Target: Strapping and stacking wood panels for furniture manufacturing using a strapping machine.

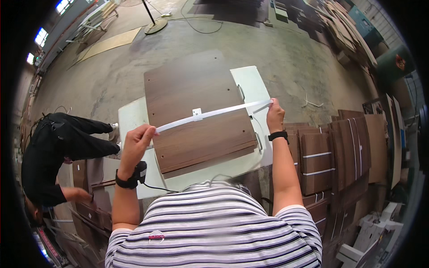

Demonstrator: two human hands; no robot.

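A white strap (219, 111) is stretched between my two hands, over a stack of brown wood-grain panels (192, 85). My left hand (137, 142) is closed on its left end, by the panels' left edge. At the right, my right hand (275, 115) grips the other end, beyond the panels' right edge. Small holes show in the top panel, and a small white label (197, 112) lies on it beside the strap. The panels rest on a white table (252, 82). Whether the strap touches the top panel I cannot tell.
Metal handles (259, 141) stand at the table's right side. Strapped bundles of brown panels (317, 156) are stacked to my right. On the left a person in black (49, 147) bends over more panels. A round-based stand (155, 27) is on the concrete floor ahead.
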